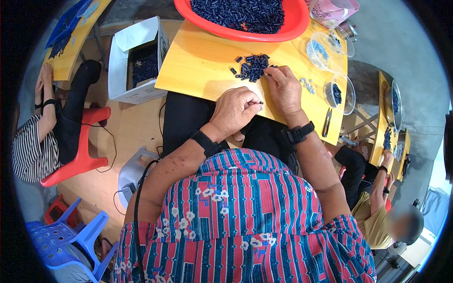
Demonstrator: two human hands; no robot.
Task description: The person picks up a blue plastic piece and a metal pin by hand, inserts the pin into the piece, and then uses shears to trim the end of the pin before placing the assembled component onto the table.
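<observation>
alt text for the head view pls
A person's left hand pinches a small dark part while the right hand touches a pile of dark blue parts on a yellow board, with a red basin of more parts behind.

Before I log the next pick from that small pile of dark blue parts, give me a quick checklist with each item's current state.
1. Left hand pinches one small dark part at its fingertips: ok.
2. Right hand has its fingertips on the small pile of dark blue parts: ok.
3. Pile lies fully on the yellow board, away from its edges: ok.
4. Red basin behind the pile holds plenty more parts: ok.
5. Orientation of the pinched part: cannot tell, too small.
6. Clear round containers stand within reach to the right: ok.
</observation>
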